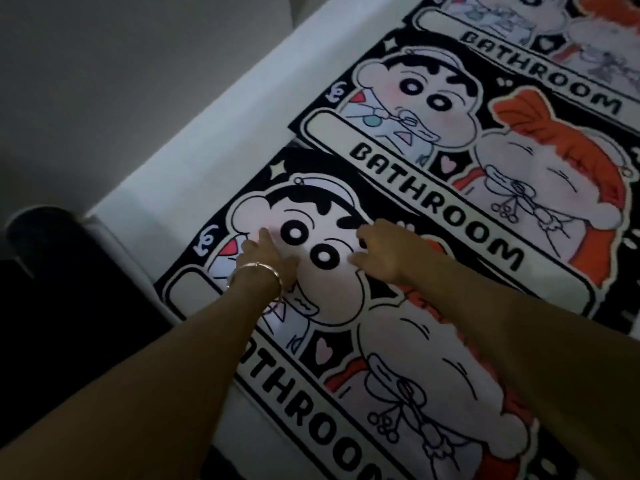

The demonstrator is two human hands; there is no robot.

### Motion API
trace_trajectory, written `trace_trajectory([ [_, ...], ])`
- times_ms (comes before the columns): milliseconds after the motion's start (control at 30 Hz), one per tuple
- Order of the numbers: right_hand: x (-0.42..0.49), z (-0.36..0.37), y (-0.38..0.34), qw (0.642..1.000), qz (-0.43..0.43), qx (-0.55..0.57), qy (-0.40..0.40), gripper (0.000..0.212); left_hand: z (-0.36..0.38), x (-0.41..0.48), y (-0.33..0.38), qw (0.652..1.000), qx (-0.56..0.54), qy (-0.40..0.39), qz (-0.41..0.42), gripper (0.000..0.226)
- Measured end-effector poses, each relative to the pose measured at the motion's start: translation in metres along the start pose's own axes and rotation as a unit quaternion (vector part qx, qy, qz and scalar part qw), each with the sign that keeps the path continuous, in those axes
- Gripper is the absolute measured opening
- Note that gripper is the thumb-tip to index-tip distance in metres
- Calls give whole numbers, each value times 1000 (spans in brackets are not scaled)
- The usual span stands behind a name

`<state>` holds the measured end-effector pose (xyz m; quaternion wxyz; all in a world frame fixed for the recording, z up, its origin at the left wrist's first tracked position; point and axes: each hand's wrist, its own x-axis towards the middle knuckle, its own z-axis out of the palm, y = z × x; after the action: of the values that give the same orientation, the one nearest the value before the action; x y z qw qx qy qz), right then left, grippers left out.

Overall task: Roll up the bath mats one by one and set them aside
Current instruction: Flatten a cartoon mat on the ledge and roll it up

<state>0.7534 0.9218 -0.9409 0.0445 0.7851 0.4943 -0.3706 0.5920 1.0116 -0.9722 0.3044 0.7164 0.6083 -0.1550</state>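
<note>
Both hands were down on the near mat (346, 306), lying flat on the white surface (207, 150). The left hand (266, 251) pressed with straight fingers while the right hand (384, 251) rested loose, bent fingertips beside the printed eyes. Behind it, a second mat (485, 133) overlapped its far edge, and a third mat (554, 46) lay farthest.

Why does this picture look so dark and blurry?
Head view: dim light, the left edge sinking into shadow; the wide lens tilts the scene; the farthest mat is smeared, while the nearest mat under the left hand and right hand reads clearly.
</note>
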Motion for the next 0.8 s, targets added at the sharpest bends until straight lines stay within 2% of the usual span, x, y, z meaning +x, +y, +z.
trace_trajectory([
  [133,14,7,-21,1000,-3,-20,6,62,4,5,-21,999,-23,11,-25,77],
  [267,11,43,-46,997,-54,-41,21,57,4,10,-42,997,-59,47,-36,76],
  [400,10,69,-66,990,-114,-71,43,53,-12,34,-71,994,-45,82,-57,74],
  [600,10,66,-61,991,-124,-49,-17,57,-38,60,-101,992,10,47,-113,78],
  [700,8,65,-54,990,-126,-44,-36,58,-38,61,-106,987,55,73,-134,58],
  [800,7,65,-54,991,-122,-35,-47,60,-41,53,-100,975,108,164,-98,36],
])
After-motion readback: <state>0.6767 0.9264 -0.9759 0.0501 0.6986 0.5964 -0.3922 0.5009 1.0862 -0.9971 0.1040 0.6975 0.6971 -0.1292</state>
